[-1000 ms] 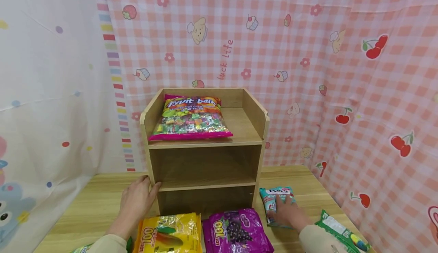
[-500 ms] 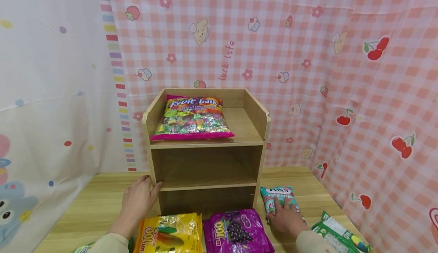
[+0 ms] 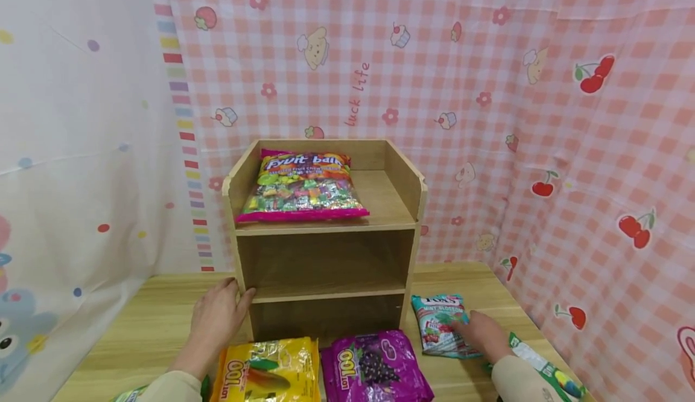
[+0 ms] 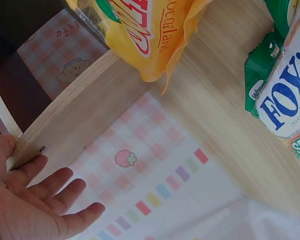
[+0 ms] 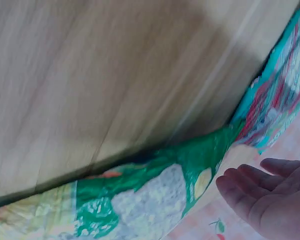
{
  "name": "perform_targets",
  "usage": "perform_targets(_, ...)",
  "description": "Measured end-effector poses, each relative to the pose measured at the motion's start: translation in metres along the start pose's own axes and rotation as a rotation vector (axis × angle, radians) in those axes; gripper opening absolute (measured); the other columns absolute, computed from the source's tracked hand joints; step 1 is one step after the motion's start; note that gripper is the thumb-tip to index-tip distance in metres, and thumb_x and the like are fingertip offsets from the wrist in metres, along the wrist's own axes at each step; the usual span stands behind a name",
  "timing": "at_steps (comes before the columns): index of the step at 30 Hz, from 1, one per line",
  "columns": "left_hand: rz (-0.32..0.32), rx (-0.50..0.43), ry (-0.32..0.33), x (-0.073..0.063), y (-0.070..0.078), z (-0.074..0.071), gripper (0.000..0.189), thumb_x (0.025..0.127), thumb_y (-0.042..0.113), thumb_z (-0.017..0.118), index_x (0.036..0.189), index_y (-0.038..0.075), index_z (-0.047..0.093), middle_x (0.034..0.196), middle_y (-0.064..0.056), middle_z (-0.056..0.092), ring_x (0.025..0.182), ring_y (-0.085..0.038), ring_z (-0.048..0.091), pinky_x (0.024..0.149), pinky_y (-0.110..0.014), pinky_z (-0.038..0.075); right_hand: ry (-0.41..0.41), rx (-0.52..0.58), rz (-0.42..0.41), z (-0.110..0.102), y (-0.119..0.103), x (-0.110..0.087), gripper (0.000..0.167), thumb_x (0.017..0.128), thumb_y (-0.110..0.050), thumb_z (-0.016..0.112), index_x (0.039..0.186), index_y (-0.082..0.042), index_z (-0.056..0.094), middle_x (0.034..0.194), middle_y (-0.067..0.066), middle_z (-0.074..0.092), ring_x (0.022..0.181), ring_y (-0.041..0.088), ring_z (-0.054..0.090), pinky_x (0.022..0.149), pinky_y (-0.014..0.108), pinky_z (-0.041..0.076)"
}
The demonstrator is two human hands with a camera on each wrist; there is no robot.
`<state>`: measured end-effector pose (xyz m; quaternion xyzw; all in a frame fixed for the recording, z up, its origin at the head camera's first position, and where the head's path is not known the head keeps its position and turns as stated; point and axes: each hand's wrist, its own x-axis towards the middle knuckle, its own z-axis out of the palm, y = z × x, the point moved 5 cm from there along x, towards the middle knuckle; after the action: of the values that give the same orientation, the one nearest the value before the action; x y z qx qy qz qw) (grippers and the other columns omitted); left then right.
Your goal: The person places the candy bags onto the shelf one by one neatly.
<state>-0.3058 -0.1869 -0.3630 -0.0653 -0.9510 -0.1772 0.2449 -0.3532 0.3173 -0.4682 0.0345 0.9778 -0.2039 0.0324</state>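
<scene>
A small wooden shelf unit [image 3: 328,297] stands mid-table. My left hand [image 3: 218,312] holds its left side panel, thumb at the front edge and fingers along the outer face; in the left wrist view most of these fingers spread away from the wood. A teal Fox's Mint Blossom candy bag [image 3: 442,325] lies flat to the shelf's right. Over this bag's right edge hovers my right hand [image 3: 485,335], fingers loosely bent, fingertips overlapping the bag in the head view. In the right wrist view, the hand [image 5: 270,197] grips nothing.
A Fyvit balk candy bag [image 3: 305,186] lies on the top tier. Yellow mango [image 3: 268,372] and purple grape [image 3: 374,369] candy bags lie before the shelf. Green candy bags lie at right [image 3: 548,369] and front left [image 3: 129,396]. Patterned cloth [image 3: 347,58] hangs behind.
My right hand has lifted off the middle of the teal bag and moved right to its edge, uncovering the print. The left hand stays in place on the shelf.
</scene>
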Motion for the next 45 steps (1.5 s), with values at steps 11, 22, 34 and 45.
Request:
perform_targets(11, -0.004, 0.000, 0.003, 0.000, -0.001, 0.000, 0.038, 0.099, 0.026, 0.060, 0.098, -0.011, 0.065, 0.118, -0.033, 0.061, 0.102, -0.051, 0.060, 0.086, -0.063, 0.047, 0.048, -0.106, 0.056, 0.028, -0.011, 0.000, 0.081, 0.093, -0.051, 0.063, 0.142, 0.009, 0.042, 0.120, 0.038, 0.055, 0.106, 0.057, 0.055, 0.084, 0.067, 0.047)
perform_targets(22, -0.006, 0.009, -0.028, 0.001, 0.000, 0.002, 0.038, 0.099, 0.027, 0.060, 0.098, -0.011, 0.066, 0.120, -0.034, 0.060, 0.104, -0.052, 0.059, 0.088, -0.063, 0.047, 0.004, 0.050, 0.028, 0.015, 0.000, 0.001, 0.078, 0.095, -0.044, 0.062, 0.140, 0.016, 0.040, 0.133, 0.039, 0.047, 0.121, 0.058, 0.045, 0.098, 0.064, 0.040)
perform_targets(34, -0.002, -0.007, 0.006, 0.001, -0.001, 0.000, 0.034, 0.098, 0.026, 0.061, 0.089, -0.006, 0.065, 0.113, -0.031, 0.063, 0.097, -0.049, 0.062, 0.083, -0.063, 0.048, -0.008, -0.043, -0.216, 0.030, -0.025, -0.002, 0.067, 0.094, -0.034, 0.066, 0.145, 0.005, 0.044, 0.145, 0.046, 0.024, 0.131, 0.063, 0.030, 0.104, 0.067, 0.032)
perform_targets(45, -0.018, -0.006, -0.014, 0.000, -0.002, 0.001, 0.036, 0.099, 0.026, 0.060, 0.098, -0.010, 0.066, 0.118, -0.032, 0.061, 0.103, -0.050, 0.060, 0.086, -0.063, 0.047, 0.038, -0.015, -0.206, 0.036, -0.022, 0.002, 0.065, 0.095, -0.030, 0.065, 0.145, 0.006, 0.043, 0.146, 0.045, 0.025, 0.130, 0.063, 0.030, 0.104, 0.068, 0.031)
